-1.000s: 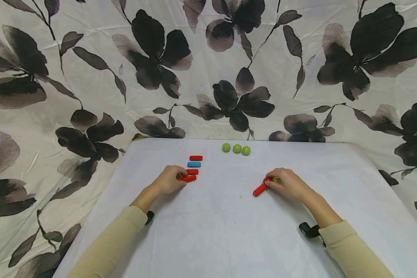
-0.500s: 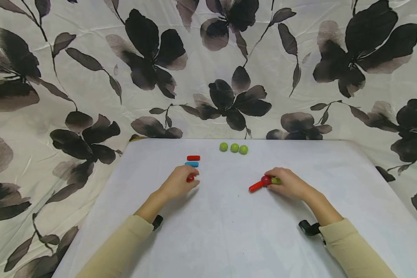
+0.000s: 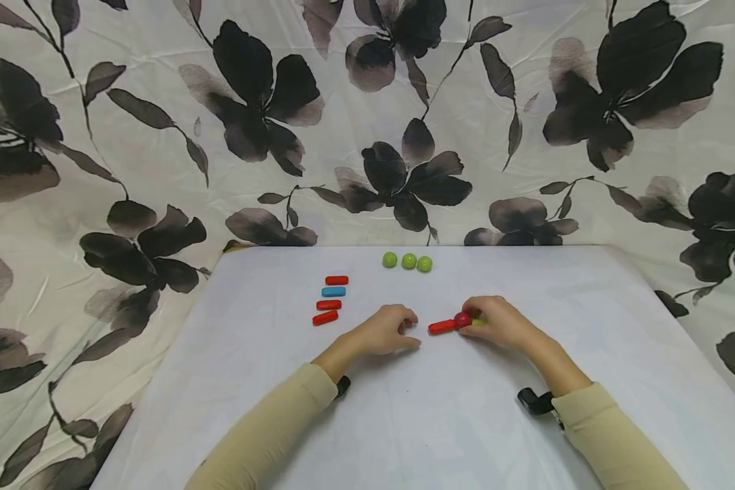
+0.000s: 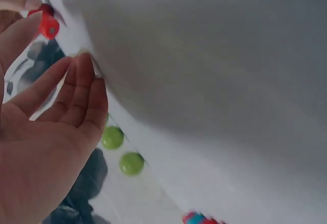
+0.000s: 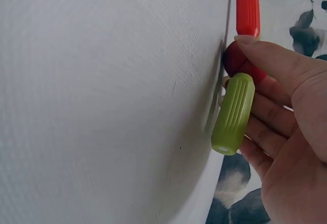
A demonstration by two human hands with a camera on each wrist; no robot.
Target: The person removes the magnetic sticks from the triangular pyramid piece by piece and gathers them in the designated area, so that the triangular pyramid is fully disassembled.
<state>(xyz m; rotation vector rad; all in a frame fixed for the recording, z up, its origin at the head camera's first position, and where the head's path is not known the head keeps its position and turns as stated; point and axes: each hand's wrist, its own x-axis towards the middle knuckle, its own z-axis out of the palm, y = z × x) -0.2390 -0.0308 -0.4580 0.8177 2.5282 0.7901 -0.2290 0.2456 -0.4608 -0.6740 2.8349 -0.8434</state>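
My right hand (image 3: 499, 323) pinches a dark red ball (image 5: 237, 60) between thumb and fingers. A red ridged rod (image 3: 443, 327) joins one side of that ball and points left; a green ridged rod (image 5: 233, 114) sits on its other side, toward the palm. My left hand (image 3: 387, 330) is a short way left of the red rod's free end, thumb and fingers apart, nothing between them. In the left wrist view the end of the red rod (image 4: 50, 27) shows beyond the left fingers.
Left of the hands, several rods lie in a column: a blue rod (image 3: 333, 291) and red rods, the nearest a tilted red rod (image 3: 325, 318). Three green balls (image 3: 409, 261) rest near the back edge of the white table (image 3: 367, 429). Behind hangs a flowered cloth (image 3: 318, 156).
My left hand has left the column of red rods and moved right, toward the held pieces. The red rod in the right hand has swung from slanting down-left to nearly level.
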